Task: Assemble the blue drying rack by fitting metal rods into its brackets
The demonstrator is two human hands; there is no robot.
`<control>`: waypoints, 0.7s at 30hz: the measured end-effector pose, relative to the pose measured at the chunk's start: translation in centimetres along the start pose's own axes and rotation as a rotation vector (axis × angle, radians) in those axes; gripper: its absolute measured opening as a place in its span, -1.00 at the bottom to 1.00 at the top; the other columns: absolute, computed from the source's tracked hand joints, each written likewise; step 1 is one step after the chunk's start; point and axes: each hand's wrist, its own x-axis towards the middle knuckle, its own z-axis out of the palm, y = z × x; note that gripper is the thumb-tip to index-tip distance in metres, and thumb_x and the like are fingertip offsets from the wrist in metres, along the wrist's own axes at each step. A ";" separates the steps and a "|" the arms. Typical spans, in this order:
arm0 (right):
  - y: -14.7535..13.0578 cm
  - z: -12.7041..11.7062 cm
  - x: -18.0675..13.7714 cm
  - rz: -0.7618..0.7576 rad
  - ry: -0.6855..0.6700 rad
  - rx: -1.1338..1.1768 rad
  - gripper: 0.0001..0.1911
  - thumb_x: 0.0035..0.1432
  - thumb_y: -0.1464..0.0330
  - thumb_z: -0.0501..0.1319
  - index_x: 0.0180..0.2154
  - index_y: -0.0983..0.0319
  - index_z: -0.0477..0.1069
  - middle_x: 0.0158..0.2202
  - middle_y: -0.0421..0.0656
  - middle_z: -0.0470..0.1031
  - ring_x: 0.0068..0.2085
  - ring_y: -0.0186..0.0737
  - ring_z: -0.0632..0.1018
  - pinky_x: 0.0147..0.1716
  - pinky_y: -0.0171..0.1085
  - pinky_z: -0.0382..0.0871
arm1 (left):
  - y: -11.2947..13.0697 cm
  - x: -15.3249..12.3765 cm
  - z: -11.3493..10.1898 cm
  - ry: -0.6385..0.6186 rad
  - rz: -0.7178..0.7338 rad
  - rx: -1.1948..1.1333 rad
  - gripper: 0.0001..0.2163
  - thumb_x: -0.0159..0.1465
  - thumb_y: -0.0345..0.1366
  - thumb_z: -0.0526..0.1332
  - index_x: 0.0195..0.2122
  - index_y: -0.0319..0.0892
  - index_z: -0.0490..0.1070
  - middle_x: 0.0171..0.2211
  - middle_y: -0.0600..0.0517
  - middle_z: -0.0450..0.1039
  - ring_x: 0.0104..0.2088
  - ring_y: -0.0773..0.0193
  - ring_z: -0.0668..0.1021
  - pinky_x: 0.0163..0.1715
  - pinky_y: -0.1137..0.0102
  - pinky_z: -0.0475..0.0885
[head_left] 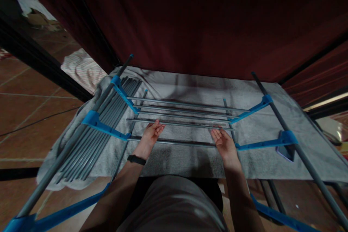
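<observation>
Left hand [150,135] and right hand [224,142], fingers released, reach a rod [185,142] above grey towel [174,161] on tiled floor [32,116].

The rods [179,123] were plain grey, and the brackets [106,126] joining them were bright blue. The towel [174,159] under them was light grey and mottled, with darker smudges toward its far edge. The floor [32,116] off the towel's left edge was reddish-brown tile with pale grout lines. The curtain [203,18] beyond the far edge was dark maroon. The band [136,160] was black. A cloth [81,67] off the far left corner was whitish with faint stripes.
</observation>
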 end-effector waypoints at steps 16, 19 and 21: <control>-1.4 -1.5 2.0 0.029 0.195 -0.074 -0.82 0.21 0.34 0.32 -0.39 0.15 0.34 -0.47 -0.30 0.50 -0.44 -0.37 0.59 -0.30 -0.41 0.61 | 0.6 -0.3 -0.6 -0.021 0.036 -0.171 -0.86 0.43 -0.41 0.18 -0.30 -0.25 0.47 -0.41 -0.07 0.61 -0.38 0.29 0.67 -0.25 0.41 0.61; -2.0 -2.4 2.4 0.015 0.201 -0.086 -0.78 0.22 0.34 0.31 -0.42 0.15 0.30 -0.50 -0.32 0.46 -0.48 -0.40 0.57 -0.30 -0.41 0.61 | 0.9 -0.3 -0.8 0.002 0.079 -0.187 -0.79 0.47 -0.35 0.12 -0.33 -0.23 0.44 -0.40 -0.06 0.60 -0.35 0.28 0.68 -0.24 0.42 0.59; -2.3 -2.8 2.6 0.032 0.241 -0.065 -0.82 0.26 0.40 0.23 -0.41 0.15 0.32 -0.50 -0.30 0.47 -0.47 -0.39 0.58 -0.28 -0.39 0.62 | 1.2 -0.3 -1.1 0.018 0.122 -0.194 -0.76 0.48 -0.34 0.09 -0.33 -0.22 0.43 -0.40 -0.05 0.59 -0.34 0.29 0.68 -0.20 0.42 0.58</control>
